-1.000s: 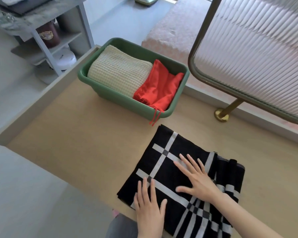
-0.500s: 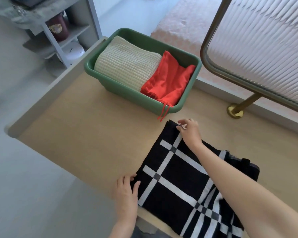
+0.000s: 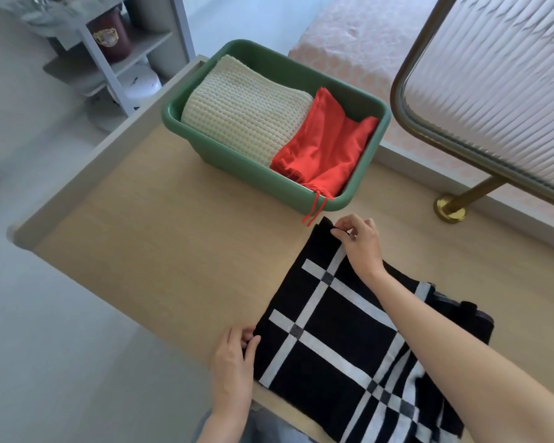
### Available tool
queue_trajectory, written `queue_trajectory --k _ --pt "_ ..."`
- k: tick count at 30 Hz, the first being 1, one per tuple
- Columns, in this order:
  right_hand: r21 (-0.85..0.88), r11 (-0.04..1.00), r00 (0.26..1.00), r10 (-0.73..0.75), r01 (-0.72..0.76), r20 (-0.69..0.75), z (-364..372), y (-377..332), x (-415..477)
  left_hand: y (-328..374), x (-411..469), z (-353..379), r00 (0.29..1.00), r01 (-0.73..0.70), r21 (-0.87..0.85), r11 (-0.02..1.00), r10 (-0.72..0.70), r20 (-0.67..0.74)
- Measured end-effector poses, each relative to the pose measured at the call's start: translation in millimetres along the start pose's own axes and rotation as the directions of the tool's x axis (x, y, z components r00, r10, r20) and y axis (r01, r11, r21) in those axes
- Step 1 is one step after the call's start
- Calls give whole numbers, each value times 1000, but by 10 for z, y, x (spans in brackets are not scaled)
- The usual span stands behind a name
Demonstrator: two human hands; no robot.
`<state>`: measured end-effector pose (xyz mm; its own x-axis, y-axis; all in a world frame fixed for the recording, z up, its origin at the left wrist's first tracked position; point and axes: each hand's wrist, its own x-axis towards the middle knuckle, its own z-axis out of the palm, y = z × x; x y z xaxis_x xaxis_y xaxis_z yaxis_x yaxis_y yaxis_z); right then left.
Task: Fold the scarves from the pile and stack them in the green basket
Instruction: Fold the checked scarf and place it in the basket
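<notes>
A black scarf with white check lines (image 3: 333, 343) lies partly folded on the wooden table (image 3: 160, 238), near its front edge. My right hand (image 3: 360, 243) pinches the scarf's far corner, just in front of the green basket (image 3: 269, 183). My left hand (image 3: 234, 359) grips the scarf's near left corner at the table's front edge. Inside the basket lie a folded cream knit scarf (image 3: 247, 116) on the left and a folded red scarf (image 3: 328, 145) on the right. Red fringe strands hang over the basket's near rim.
A ribbed glass screen in a brass frame (image 3: 493, 78) stands at the right on a brass foot (image 3: 450, 211). A grey shelf unit (image 3: 109, 59) with a dark jar stands on the floor at the left. A pink bed lies beyond the table.
Both hands left the flat of the scarf and went to its left corners, the right to the far one, the left to the near one. Now both pinch the fabric.
</notes>
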<state>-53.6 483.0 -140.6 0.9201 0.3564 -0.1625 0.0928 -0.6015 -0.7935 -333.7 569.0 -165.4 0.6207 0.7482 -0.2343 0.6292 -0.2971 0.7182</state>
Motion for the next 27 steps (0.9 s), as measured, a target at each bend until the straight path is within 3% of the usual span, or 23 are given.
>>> queue_trajectory --k 3,6,10,14,17,20,22,24,27 --pt "-32 999 1000 -2 3 14 63 14 41 -67 -2 -19 998 -60 28 998 60 -1" --pt "-258 963 997 -77 79 17 153 93 47 -100 0 -28 989 -136 109 985 141 -37" --pt "-340 937 993 -102 79 -51 64 93 -229 45 21 22 934 -323 285 902 352 -58" --pt "-382 922 983 -126 66 -134 -333 267 -887 406 -5 358 828 -560 261 786 545 134" --pt "-377 921 950 -27 -97 -311 -760 538 -1455 662 -7 740 719 -693 246 678 620 315" --pt "-255 876 838 251 -410 -485 -1151 852 -1876 861 -41 1066 621 -776 226 589 647 442" --pt "-57 833 763 474 -550 -439 -1290 1005 -2051 959 -85 1233 568 -812 220 541 644 512" --pt "135 802 733 589 -582 -341 -1305 1100 -2154 984 -106 1358 549 -822 221 525 629 551" --pt "267 812 740 584 -520 -333 -1284 1144 -2222 928 -90 1457 569 -805 230 547 602 560"
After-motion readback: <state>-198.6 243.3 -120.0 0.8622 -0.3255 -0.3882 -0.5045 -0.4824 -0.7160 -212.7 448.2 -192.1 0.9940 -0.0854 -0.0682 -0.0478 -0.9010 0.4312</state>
